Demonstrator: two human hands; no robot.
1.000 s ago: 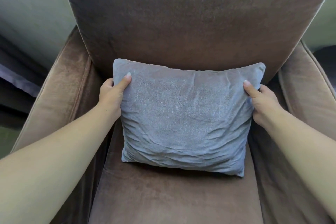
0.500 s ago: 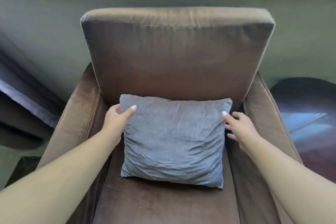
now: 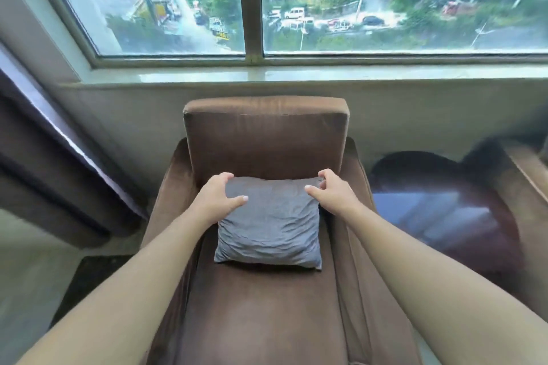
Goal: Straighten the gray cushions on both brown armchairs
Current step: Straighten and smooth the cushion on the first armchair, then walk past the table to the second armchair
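A gray cushion [image 3: 271, 228] stands upright on the seat of a brown armchair [image 3: 264, 139], leaning against its backrest. My left hand [image 3: 216, 198] wraps the cushion's top left corner, with the thumb on the front and the fingers over the top edge. At the top right corner my right hand [image 3: 332, 191] curls around the cushion the same way, thumb in front. The cushion sits roughly centred and square to the backrest, and its fabric is wrinkled.
A dark glossy side table [image 3: 439, 210] stands right of the chair. Part of a second brown armchair [image 3: 527, 175] shows at the right edge. A dark curtain [image 3: 44, 157] hangs at the left. A window sill [image 3: 296, 72] runs behind the backrest.
My head has pulled back, so the whole chair and the window show. Both hands moved from the cushion's sides up to its top corners. The right hand, briefly off, is back on.
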